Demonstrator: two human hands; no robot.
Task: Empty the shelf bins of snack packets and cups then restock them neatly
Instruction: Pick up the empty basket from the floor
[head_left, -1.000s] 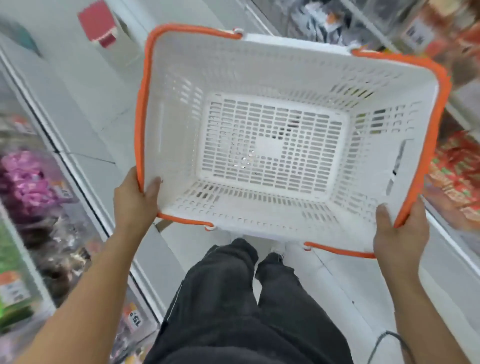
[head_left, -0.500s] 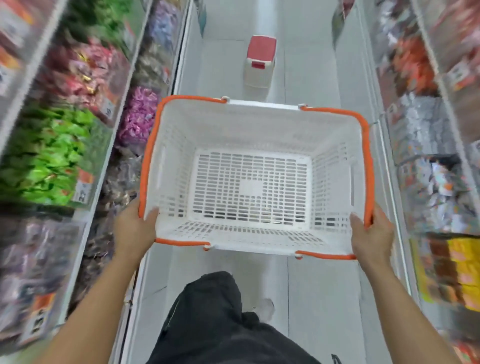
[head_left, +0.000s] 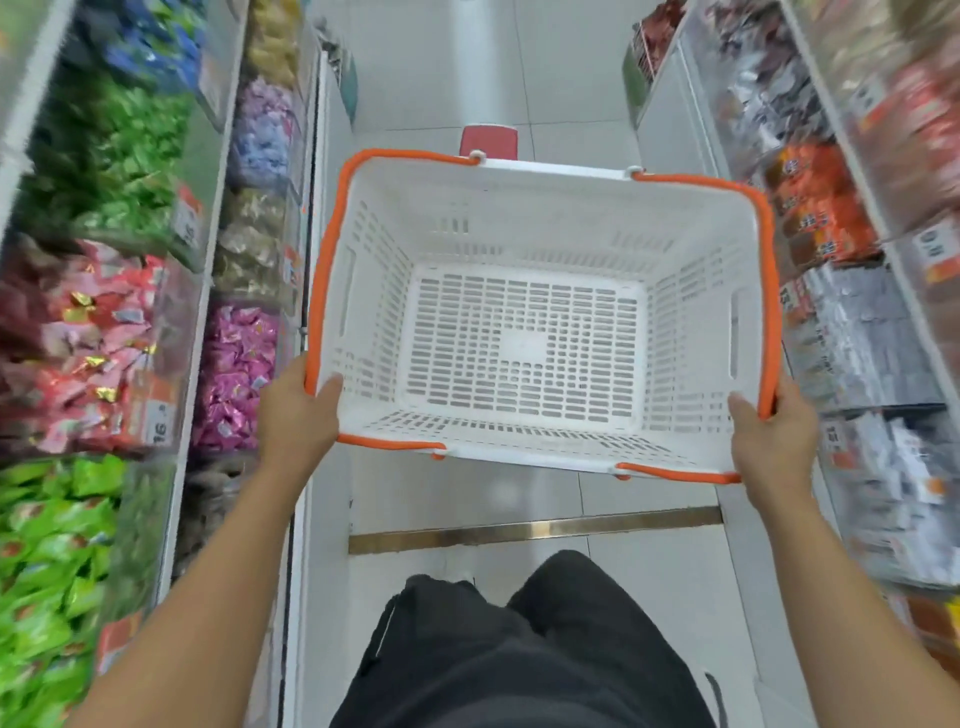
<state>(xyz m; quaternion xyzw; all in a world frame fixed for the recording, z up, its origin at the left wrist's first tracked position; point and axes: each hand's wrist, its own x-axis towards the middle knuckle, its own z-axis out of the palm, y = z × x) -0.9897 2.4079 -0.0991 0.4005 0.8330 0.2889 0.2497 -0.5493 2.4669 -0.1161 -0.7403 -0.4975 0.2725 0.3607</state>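
I carry an empty white slatted basket (head_left: 524, 249) with orange handles level in front of me, over the aisle floor. My left hand (head_left: 298, 415) grips its near left corner, thumb inside the rim. At the near right corner my right hand (head_left: 774, 436) grips the rim the same way. Shelf bins full of snack packets line both sides: pink packets (head_left: 236, 374), red ones (head_left: 88, 343) and green ones (head_left: 47, 551) on the left, orange packets (head_left: 815, 208) and silver ones (head_left: 852, 338) on the right.
A red-topped stool or box (head_left: 488, 140) stands on the white tile floor just beyond the basket. A metal floor strip (head_left: 535, 530) crosses the aisle near my legs. The aisle is narrow between the two shelf units.
The view has swung from looking down at the floor to facing along the aisle. The basket has come level and moved forward, closer to the red-topped stool. Both hands keep their grip.
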